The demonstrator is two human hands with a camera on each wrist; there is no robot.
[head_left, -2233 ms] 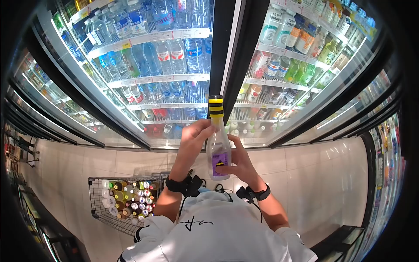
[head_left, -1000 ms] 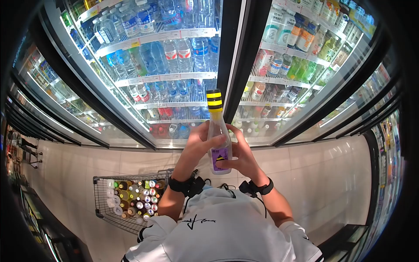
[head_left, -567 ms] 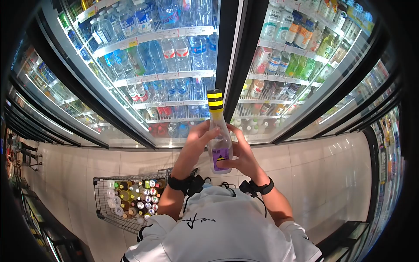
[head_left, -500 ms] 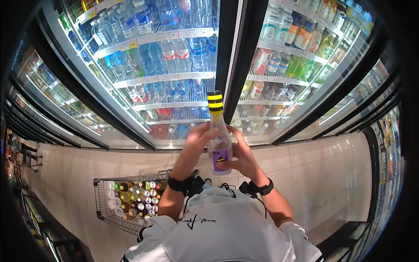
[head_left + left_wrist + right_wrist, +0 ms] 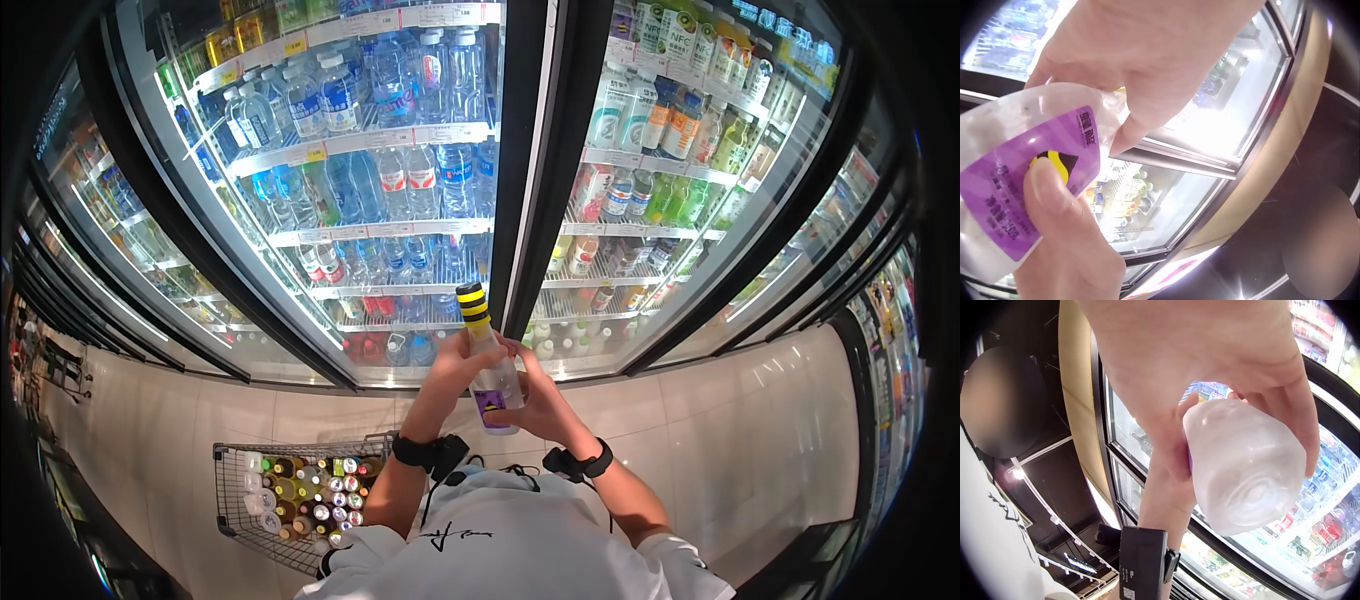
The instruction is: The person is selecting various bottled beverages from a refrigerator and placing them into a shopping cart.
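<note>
A translucent whitish bottle (image 5: 497, 379) with a purple label (image 5: 490, 405) is held in front of my body. Its cap (image 5: 472, 302), striped black and yellow, points away and a little left. My left hand (image 5: 452, 368) grips the upper part below the neck, with the thumb across the front. My right hand (image 5: 543, 402) holds the lower part from the right. In the left wrist view its thumb (image 5: 1050, 187) presses on the label. The round bottle base (image 5: 1250, 497) faces the right wrist camera, and the fingers behind the bottle are partly hidden.
Ahead stand glass-door coolers, with water bottles (image 5: 405, 185) on the left shelves and other drinks (image 5: 640, 195) on the right. A dark door post (image 5: 520, 190) divides them. A wire shopping cart (image 5: 224, 500) full of bottles stands at my left on the tiled floor (image 5: 720, 430).
The left hand has slid down from the bottle's neck. Lately the bottle and both hands sit lower in view, and the cap leans further left. The head view has tilted up, showing higher shelves.
</note>
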